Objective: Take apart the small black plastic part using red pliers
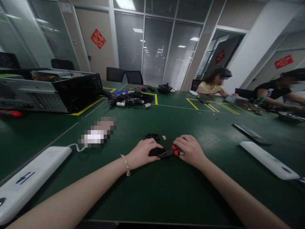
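Observation:
My left hand (143, 153) is closed over a small black part (155, 151) on the green table (152, 190), pinning it down. My right hand (189, 150) grips the red handles of a pair of pliers (172, 152). The pliers' dark jaws point left and touch the black part. Just beyond my hands lie another small black piece (152, 136) and a tiny pale bit (164, 137). A bead bracelet circles my left wrist.
A white power bank (28, 179) with a cable lies at the near left, another (269, 160) at the right beside a dark phone (247, 131). An open computer case (50, 89) stands far left, with loose tools (131, 100) behind. Two people work at the far right.

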The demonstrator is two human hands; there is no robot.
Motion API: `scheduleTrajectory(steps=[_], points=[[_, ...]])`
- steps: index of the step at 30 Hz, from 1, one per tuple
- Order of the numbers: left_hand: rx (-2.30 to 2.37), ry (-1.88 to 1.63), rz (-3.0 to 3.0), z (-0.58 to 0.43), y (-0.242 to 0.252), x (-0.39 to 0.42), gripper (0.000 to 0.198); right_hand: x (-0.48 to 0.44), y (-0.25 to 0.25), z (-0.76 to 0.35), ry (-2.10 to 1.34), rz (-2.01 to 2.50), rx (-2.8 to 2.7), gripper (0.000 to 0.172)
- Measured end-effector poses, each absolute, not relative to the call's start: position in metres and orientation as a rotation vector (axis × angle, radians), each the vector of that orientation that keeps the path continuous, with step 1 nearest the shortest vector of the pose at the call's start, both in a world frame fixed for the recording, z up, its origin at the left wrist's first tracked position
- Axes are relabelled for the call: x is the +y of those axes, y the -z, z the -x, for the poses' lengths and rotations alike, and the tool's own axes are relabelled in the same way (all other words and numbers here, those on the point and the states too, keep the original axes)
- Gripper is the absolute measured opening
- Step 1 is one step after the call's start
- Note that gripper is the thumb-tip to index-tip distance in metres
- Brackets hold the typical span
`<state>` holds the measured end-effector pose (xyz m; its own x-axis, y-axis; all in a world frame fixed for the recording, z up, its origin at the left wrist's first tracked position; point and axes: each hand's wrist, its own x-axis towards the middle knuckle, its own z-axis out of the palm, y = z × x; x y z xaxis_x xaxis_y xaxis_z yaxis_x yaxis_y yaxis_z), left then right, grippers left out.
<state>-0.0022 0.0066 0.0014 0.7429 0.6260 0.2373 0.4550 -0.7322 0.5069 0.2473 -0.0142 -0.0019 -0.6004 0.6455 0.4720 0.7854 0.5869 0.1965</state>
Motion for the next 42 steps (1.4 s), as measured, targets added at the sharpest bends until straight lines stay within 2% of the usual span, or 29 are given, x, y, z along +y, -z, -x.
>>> scheduleTrajectory(steps=[7,12,20,31,36,42], points=[[0.831,-0.554,-2.494,0.005,-0.001,0.008,0.042,-0.014,0.001,-0.247,0.567,1.189,-2.479,0.025],[0.817,-0.542,-2.501,0.005,-0.002,0.008,0.034,-0.015,0.000,-0.245,0.563,1.161,-2.489,0.026],[0.816,-0.557,-2.502,0.005,-0.002,0.008,0.035,-0.013,0.001,-0.245,0.545,1.131,-2.529,0.029],[0.684,-0.532,-2.422,0.007,-0.010,0.006,0.041,-0.013,0.000,-0.246,0.485,1.139,-2.517,0.027],[0.689,-0.556,-2.419,0.007,-0.007,0.007,0.050,-0.013,0.001,-0.246,0.491,1.130,-2.521,0.029],[0.747,-0.545,-2.398,0.008,-0.007,0.009,0.048,-0.012,0.000,-0.246,0.393,1.175,-2.511,0.029]])
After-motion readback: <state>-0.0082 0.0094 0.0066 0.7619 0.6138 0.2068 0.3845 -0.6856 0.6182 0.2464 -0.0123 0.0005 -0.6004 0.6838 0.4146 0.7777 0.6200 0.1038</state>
